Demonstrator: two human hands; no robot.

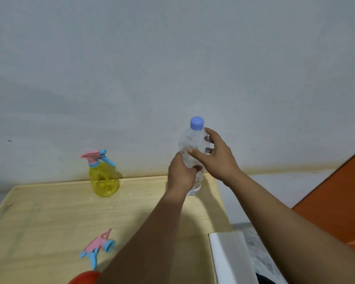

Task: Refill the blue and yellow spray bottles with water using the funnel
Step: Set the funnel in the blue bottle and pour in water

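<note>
Right then, both hands held the water bottle (pixel 191 158) upright at the far edge of the surface (pixel 49 212). The left hand (pixel 180 175) gripped it low; the right hand (pixel 215 154) curled round it near the cap (pixel 197 122). The cap was on, so it likely needed twisting off next. The yellow bottle (pixel 104 177) stood near the wall. A loose sprayer (pixel 98 247) lay nearby. The blue bottle was hidden, and a red thing (pixel 84 278), maybe the funnel, was cut off.
</note>
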